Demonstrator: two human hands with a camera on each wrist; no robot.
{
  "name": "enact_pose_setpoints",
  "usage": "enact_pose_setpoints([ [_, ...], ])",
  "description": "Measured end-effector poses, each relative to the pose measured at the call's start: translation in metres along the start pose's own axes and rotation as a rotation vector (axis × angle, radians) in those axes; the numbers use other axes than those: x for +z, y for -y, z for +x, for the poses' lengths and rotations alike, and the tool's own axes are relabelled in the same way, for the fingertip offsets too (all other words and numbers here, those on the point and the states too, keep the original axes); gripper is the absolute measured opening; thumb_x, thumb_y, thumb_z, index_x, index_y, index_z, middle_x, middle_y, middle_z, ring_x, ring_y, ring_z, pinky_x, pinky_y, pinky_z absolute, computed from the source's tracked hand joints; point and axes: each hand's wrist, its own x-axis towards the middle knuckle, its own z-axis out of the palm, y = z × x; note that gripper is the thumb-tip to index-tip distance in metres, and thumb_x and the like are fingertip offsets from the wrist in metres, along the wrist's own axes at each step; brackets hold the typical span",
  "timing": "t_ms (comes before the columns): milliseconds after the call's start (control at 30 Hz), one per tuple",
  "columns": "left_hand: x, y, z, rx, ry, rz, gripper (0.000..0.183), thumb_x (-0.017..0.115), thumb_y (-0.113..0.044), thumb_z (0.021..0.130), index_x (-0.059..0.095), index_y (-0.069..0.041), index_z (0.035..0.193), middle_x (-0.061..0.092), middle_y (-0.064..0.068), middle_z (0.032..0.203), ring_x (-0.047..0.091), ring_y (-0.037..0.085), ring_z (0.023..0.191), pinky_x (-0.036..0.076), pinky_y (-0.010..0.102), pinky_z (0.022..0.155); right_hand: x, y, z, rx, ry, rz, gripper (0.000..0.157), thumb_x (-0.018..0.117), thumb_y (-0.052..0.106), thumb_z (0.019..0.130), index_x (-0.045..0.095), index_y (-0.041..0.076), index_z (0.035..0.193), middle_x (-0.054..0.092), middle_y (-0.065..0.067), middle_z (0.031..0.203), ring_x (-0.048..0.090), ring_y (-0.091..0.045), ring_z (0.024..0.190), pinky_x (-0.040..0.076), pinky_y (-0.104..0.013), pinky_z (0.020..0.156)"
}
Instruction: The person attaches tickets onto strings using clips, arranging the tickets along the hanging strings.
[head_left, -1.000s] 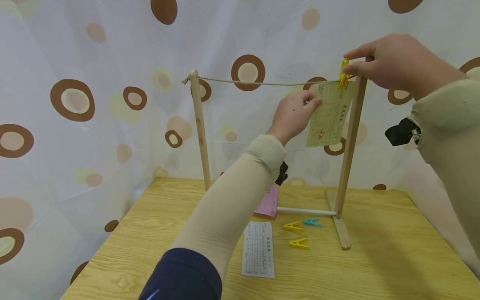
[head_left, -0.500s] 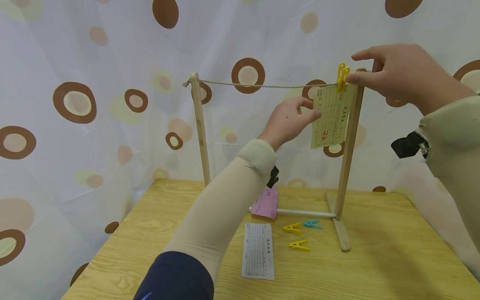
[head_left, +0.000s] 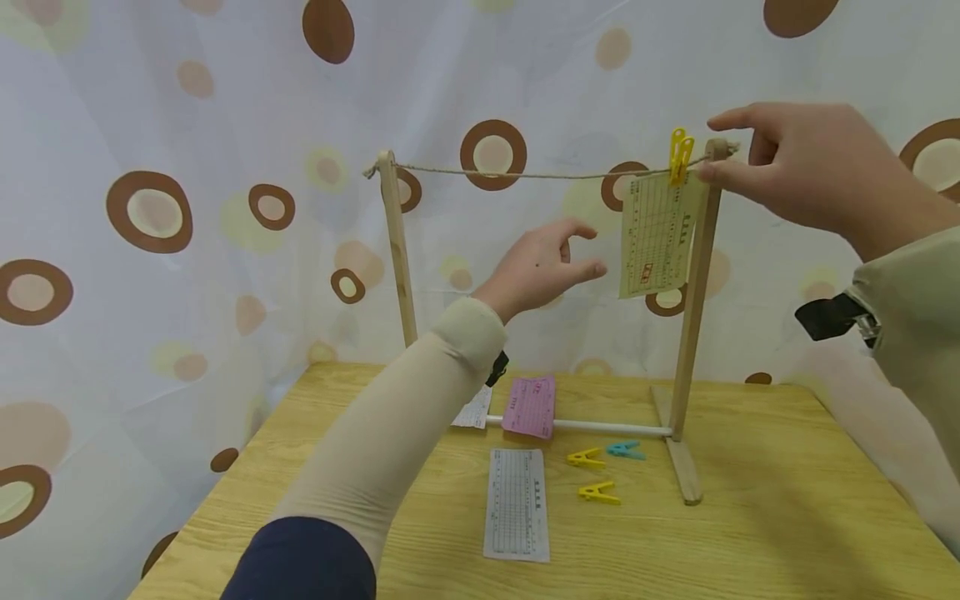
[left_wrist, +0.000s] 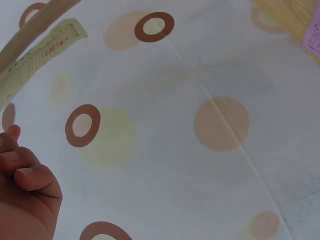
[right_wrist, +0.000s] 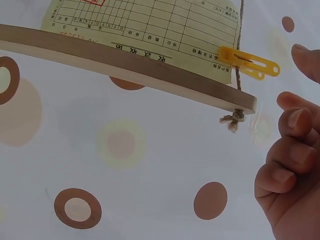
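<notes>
A yellow receipt slip (head_left: 657,237) hangs from a thin rope (head_left: 517,174), held at its top by a yellow clothespin (head_left: 679,158). My right hand (head_left: 806,171) is just right of that clothespin, thumb and forefinger spread apart; the right wrist view has a gap between the fingertips and the clothespin (right_wrist: 250,62). Left of the slip, my left hand (head_left: 536,265) is in the air with thumb and forefinger parted and nothing between them. In the left wrist view its other fingers (left_wrist: 37,177) are loosely curled, and the slip (left_wrist: 42,55) is some way off.
The rope is tied between two wooden posts (head_left: 693,308) joined low by a white rod (head_left: 607,427). On the wooden table (head_left: 750,517) lie a white form (head_left: 516,504), a pink slip (head_left: 531,407), two yellow clothespins (head_left: 598,492) and a blue clothespin (head_left: 626,450). My left forearm partly covers another white slip (head_left: 476,412).
My right hand has let go of the yellow clothespin and drawn slightly right. My left hand has moved left and down, away from the yellow slip, which stays hanging on the rope.
</notes>
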Motion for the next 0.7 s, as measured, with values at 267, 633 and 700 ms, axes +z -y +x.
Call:
enact_pose_setpoints([
  [267,-0.006,0.021,-0.025,0.068,0.020,0.014,0.053,0.068,-0.042,0.097,0.054,-0.017,0.141,0.057,0.004,0.081,0.050,0.017,0.067,0.044,0.030,0.065,0.003,0.005,-0.016,-0.060,-0.055,0.008,0.054,0.062,0.041,0.100,0.055,0.010,0.145,0.053,-0.008,0.073,0.041,-0.023,0.053,0.033,-0.037,0.049],
  [633,-0.009,0.044,-0.060,0.069,0.057,0.037,0.053,0.069,-0.039,0.097,0.054,-0.018,0.143,0.056,0.002,0.080,0.048,0.016,0.065,0.043,0.030,0.063,0.031,0.009,-0.039,-0.095,-0.012,0.039,0.048,0.067,0.034,0.099,0.060,0.008,0.138,0.052,-0.002,0.070,0.041,-0.019,0.053,0.034,-0.033,0.049],
  [700,-0.009,0.048,-0.065,0.072,0.056,0.034,0.053,0.069,-0.039,0.097,0.054,-0.017,0.142,0.056,0.002,0.079,0.047,0.016,0.063,0.043,0.031,0.062,0.037,0.010,-0.044,-0.092,0.004,0.046,0.047,0.066,0.035,0.099,0.061,0.008,0.138,0.052,-0.002,0.071,0.042,-0.018,0.054,0.034,-0.033,0.049],
])
